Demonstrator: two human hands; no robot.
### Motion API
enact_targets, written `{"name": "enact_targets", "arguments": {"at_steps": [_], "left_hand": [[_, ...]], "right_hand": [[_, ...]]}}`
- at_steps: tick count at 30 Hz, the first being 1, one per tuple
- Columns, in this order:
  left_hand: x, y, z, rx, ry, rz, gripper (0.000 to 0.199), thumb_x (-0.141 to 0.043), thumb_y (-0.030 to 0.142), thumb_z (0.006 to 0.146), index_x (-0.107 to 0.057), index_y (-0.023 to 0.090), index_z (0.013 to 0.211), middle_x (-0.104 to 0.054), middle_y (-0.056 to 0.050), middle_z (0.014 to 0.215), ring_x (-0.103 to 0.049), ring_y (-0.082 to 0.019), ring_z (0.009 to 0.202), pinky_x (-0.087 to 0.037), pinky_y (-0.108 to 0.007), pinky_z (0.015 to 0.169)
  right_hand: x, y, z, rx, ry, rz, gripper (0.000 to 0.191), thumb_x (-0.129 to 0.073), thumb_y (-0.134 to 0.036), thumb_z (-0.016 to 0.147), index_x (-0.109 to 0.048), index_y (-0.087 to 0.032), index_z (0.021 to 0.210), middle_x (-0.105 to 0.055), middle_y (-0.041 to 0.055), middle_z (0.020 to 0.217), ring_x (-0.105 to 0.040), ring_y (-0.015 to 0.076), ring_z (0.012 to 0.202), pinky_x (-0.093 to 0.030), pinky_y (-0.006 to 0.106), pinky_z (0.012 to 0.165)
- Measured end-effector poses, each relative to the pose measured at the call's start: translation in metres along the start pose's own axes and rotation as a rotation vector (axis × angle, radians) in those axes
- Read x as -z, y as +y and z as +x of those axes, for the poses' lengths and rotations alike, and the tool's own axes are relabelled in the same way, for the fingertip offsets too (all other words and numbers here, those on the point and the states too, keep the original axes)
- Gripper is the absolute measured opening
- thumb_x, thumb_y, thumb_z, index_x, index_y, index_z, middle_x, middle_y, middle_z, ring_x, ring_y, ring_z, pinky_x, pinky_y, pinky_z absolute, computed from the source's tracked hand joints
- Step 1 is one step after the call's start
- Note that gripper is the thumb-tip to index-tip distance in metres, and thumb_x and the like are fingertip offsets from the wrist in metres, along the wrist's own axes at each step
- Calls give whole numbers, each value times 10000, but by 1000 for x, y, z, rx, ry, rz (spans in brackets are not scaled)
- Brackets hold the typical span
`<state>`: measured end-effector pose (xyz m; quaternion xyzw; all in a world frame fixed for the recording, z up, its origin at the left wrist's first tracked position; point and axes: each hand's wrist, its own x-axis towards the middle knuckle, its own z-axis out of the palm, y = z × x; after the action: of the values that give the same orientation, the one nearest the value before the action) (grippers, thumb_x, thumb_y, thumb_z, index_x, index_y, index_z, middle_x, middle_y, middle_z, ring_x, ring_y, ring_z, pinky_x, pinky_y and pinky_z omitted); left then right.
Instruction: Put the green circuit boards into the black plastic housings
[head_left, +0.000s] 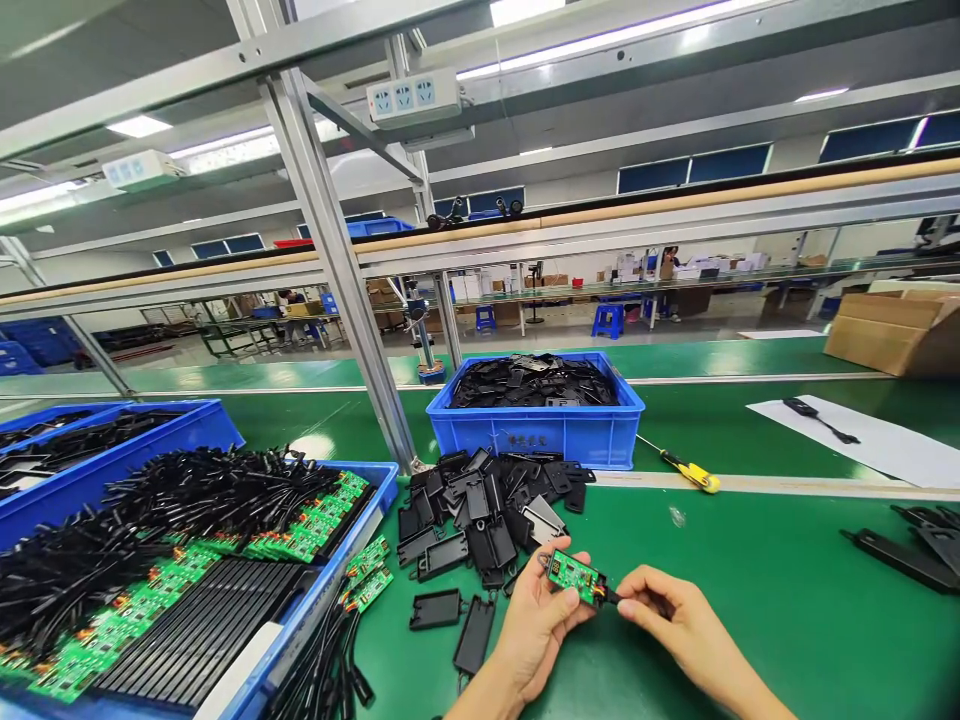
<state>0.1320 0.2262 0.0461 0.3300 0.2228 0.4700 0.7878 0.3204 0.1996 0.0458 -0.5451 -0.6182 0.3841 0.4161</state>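
- The green circuit board [574, 575] is sitting in front of the central blue bin [536, 440], on its near side.
- The left hand [534, 622] is cradling the board, thumb and fingers pinching its edges.
- The right hand [679, 618] is pinching the black cable [612, 597] at the board's end, thumb against forefinger.
- Loose black casing pieces [474, 630] are lying before the bin, towards its left; a yellow-handled screwdriver [694, 474] is resting to its right.
- Handling, as I am judging it: edge grip preferable, components unpressed; cable guided straight, wire joints unstrained.
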Motion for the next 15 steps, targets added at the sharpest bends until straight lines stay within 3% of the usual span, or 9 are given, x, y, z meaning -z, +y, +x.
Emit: {"name": "enact_targets", "arguments": {"at_steps": [4, 8, 15], "left_hand": [[1, -5, 5, -11, -4, 13, 471, -769, 220, 664, -582, 229, 1096, -630, -95, 1117, -589, -225, 1036, -429, -390, 940], [0, -15, 13, -27, 107, 41, 369, -748, 349, 687, -606, 183, 985, -672, -104, 1013, -627, -240, 975, -473, -385, 873], [-2, -14, 18, -117, 265, 212, 430, -778, 432, 605, -612, 157, 889, -707, -87, 858, -671, -239, 826, -528, -337, 733]], "right_hand": [[-5, 3, 3, -44, 4, 26, 268, -614, -453, 707, -597, -188, 675, -498, -24, 541, -442, 134, 523, -343, 244, 504], [-9, 1, 3, -82, -5, 72, 216, -616, -397, 682, -559, -193, 644, -481, -41, 497, -456, 115, 469, -344, 223, 457], [-27, 5, 5, -153, -85, 98, 203, -600, -371, 691, -518, -185, 680, -480, -68, 471, -445, 82, 359, -341, 173, 327]]}}
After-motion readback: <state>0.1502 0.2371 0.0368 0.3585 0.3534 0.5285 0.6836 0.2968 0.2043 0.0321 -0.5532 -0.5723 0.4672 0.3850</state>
